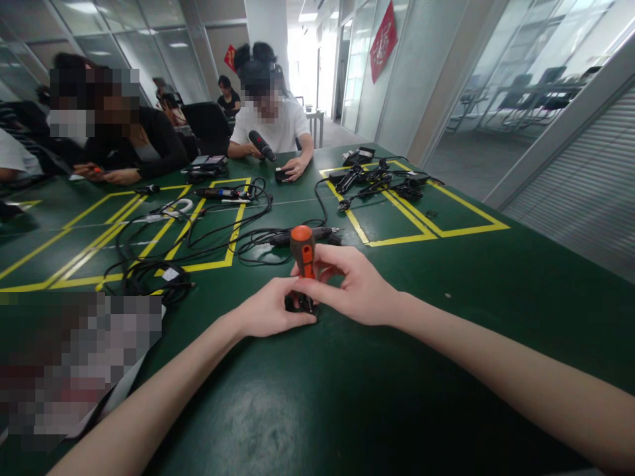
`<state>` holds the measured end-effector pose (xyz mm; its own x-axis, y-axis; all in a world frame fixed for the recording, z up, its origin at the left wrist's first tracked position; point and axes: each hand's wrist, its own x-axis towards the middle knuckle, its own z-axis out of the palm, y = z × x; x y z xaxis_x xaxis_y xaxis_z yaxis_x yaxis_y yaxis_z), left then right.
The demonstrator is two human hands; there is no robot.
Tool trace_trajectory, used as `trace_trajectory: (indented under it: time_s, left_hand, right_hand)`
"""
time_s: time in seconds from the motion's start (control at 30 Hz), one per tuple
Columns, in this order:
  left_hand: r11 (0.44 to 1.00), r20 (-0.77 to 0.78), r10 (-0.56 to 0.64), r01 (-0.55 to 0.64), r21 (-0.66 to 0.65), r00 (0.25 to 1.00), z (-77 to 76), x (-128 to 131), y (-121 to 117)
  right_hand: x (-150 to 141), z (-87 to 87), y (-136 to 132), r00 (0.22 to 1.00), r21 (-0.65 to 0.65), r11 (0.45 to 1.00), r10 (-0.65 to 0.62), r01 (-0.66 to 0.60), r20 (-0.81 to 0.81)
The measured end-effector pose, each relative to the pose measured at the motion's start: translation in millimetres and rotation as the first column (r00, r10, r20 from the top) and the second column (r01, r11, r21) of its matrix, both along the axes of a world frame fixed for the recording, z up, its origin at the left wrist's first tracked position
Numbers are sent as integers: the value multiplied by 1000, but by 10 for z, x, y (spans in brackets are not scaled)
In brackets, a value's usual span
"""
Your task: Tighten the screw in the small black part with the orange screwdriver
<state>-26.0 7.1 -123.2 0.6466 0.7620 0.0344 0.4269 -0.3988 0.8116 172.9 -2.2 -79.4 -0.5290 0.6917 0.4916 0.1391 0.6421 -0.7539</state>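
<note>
In the head view, a screwdriver (303,248) with an orange and dark grey handle stands nearly upright in front of me. My right hand (350,281) is closed around the lower part of its handle. Below the screwdriver, my left hand (272,307) is closed on a small black part (306,304) at the table surface. Fingers cover most of that part, so its kind does not show. The screwdriver's tip is also hidden, and I cannot tell whether it touches the part.
Black cables (149,277) and tools lie on the green table (446,344) at left and beyond my hands. More cables and adapters (377,178) sit in yellow-taped areas. Across the table, a person (270,125) holds a power drill (261,145). Others sit at left.
</note>
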Motion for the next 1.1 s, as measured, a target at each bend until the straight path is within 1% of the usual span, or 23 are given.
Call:
trace_trajectory:
  time_s: [0.1,0.23,0.37,0.47,0.57,0.63,0.7,0.8,0.87,1.0,1.1]
  left_hand:
    - [1000,-9,1,-1,17,1000,-15,-1,2]
    - [1000,-6,-5,5,6,1000,-22,-5,0]
    - [1000,-11,-10,10,-10,1000,4,-7,-8]
    - [1000,-18,-11,11,-7,1000,6,-3,-10]
    - [999,20,-31,32,-32,999,-17,9,-14]
    - [997,44,-26,29,-75,999,-36,20,-23]
    - [994,38,8,-3,-112,999,-50,32,-37]
    - [993,17,31,-28,-115,999,-60,45,-58]
    - [994,27,28,-25,-107,999,-60,48,-66]
    - [993,37,46,-42,-112,998,-45,48,-69]
    - [994,35,41,-37,-101,999,-30,55,-71]
  right_hand:
    - [15,33,-8,1000,-19,1000,10,-10,6]
    - [41,82,-11,998,-108,993,57,-56,2]
    - [53,117,-25,997,-169,983,74,-74,-5]
    - [52,131,-35,997,-226,971,66,-73,-38]
    - [50,149,-39,998,-245,968,36,-50,-60]
    - [48,167,-43,997,-304,951,46,-64,-66]
    - [46,188,-51,992,-394,913,68,-107,-111]
    - [39,210,-66,979,-480,859,105,-178,-176]
    - [30,209,-74,980,-491,855,89,-167,-178]
    - [1,173,-85,970,-449,884,21,-131,-243]
    - [-22,148,-104,960,-427,892,29,-151,-279]
